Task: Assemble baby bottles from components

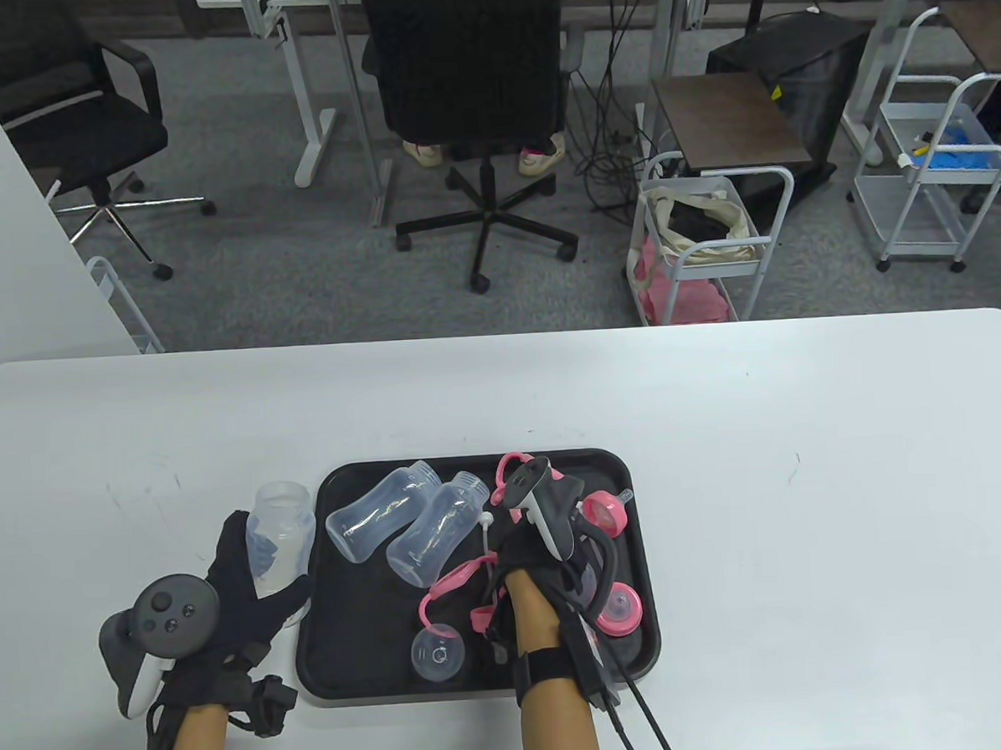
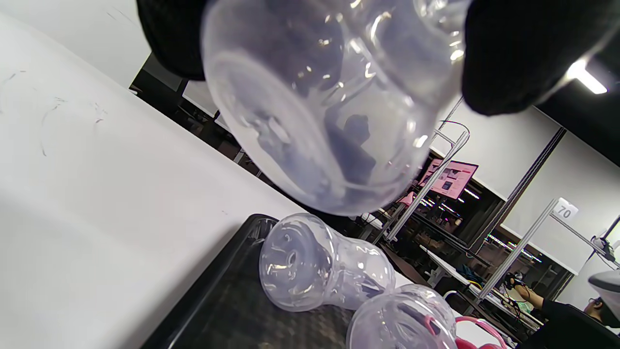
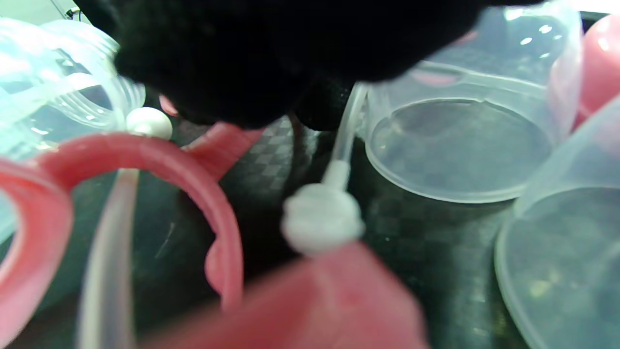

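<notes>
- The tray [image 1: 339,484] sits near the table's front edge, and it is the anchor here: every loose part lies on it except one bottle.
- That bottle [image 1: 276,538] is just off the tray's left rim, gripped by the left hand [image 1: 228,607], fingers wrapped round its body, mouth pointing away from the person. The plastic is smooth and clear; a slack grip could let it swivel or slide out when a part gets pushed in.
- Two more bottles [image 1: 372,514] lie on their sides in the tray's far left corner, touching. A knock from either hand could set them rolling against the rim.
- The right hand [image 1: 526,550] is down in the middle of the tray, among the pink handle rings [image 1: 448,583], the clear caps [image 3: 460,145] and the thin straws [image 3: 322,213]. Whether its fingers are pinching anything, I cannot tell: the glove hides the tips in both views.
- The risk there is tangling: a straw runs under a pink ring, so lifting one may drag the other along.
- The glove cables [image 1: 626,687] trail over the tray's near right corner and could snag a collar [image 1: 617,608].
</notes>
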The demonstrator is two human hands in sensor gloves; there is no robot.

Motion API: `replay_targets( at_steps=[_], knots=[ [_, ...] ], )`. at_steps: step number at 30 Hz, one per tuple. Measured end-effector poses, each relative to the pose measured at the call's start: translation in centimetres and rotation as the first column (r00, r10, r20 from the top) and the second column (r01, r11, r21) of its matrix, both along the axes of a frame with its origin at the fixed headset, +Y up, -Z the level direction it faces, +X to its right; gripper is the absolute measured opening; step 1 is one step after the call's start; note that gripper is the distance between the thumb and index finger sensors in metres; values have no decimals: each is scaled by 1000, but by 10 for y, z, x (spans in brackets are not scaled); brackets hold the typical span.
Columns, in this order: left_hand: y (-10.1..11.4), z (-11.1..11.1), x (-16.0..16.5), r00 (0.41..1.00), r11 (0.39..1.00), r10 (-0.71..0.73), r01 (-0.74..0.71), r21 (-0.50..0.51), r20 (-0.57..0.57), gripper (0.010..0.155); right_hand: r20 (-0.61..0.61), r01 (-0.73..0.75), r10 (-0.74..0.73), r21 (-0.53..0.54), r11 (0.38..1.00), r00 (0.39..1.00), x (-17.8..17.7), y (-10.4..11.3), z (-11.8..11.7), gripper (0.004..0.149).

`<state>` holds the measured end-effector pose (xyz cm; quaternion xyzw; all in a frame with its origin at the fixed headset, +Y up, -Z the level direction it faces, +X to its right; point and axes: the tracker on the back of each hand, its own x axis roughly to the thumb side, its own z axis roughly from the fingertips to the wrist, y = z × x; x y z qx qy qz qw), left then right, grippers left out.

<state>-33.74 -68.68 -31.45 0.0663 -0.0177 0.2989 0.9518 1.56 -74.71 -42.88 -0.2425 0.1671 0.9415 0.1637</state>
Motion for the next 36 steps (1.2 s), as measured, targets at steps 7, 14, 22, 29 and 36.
replay_targets(
  at_steps=[7,14,22,29,36],
  knots=[
    [0,0,1,1000,1000,-11,11,-7,5,105,-4,11,-11,38,999,1000,5,9,2,53],
    [-1,0,2,1000,1000,-24,24,-18,13,105,-27,33,-31,101,994,999,7,29,9,53],
    [-1,0,3,998,998,-57,58,-26,29,103,-43,78,-71,192,978,997,24,53,31,53],
    [3,2,16,989,993,-115,116,-1,97,101,-135,308,-278,344,887,951,60,67,67,53],
    [7,5,39,964,985,-170,171,9,203,99,-340,559,-444,481,675,829,78,55,92,53]
  ],
)
